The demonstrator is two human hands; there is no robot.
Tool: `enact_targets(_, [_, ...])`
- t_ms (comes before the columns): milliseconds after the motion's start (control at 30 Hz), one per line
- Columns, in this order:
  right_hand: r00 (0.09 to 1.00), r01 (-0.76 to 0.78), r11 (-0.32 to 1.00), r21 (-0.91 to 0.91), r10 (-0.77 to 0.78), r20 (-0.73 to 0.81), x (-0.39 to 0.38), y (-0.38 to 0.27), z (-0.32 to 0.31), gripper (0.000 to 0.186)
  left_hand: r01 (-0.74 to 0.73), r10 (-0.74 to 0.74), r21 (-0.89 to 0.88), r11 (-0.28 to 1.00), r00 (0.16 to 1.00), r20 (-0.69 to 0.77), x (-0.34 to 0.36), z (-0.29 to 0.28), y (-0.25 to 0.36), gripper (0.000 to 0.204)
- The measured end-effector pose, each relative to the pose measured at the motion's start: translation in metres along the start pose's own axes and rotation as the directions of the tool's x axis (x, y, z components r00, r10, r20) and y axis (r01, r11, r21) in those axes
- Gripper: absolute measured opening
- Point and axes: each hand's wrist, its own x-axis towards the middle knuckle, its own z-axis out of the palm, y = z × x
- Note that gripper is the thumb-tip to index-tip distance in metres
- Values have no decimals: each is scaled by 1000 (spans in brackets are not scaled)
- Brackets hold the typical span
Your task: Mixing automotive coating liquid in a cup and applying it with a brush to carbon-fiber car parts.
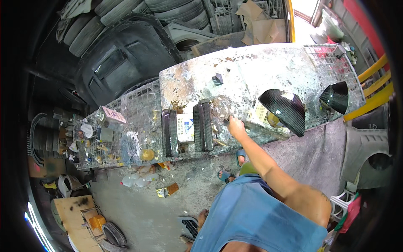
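My right hand is closed on a small dark object at the bench's front middle, beside a long narrow strip lying along the edge. To its left two long glossy carbon-fibre-pattern pieces rest side by side, with a light printed sheet between them. To its right lie a larger curved carbon-pattern shell and a smaller one, both propped on low supports. A small dark block sits farther back. My left hand is out of view.
The mottled bench top continues into wire grid with cans and rags. Behind are stacked tyres and a black hood. Yellow bars stand right; plastic bottles and a board are below left.
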Motion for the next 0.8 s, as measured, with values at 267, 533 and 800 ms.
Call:
enact_targets(267, [926,-195,936,294,275,-260,158,-20,-45,26,67,-66,18,998,996,-58,29,21,37,35])
enact_targets(533, [845,40,879,476,224,-486,165,-21,-31,51,31,-28,37,999,996,-81,57,42,98,38])
enact_targets(800, [997,68,674,735,-77,-21,-35,-6,-9,33,-323,273,483,814,946,173,15,26,74,41])
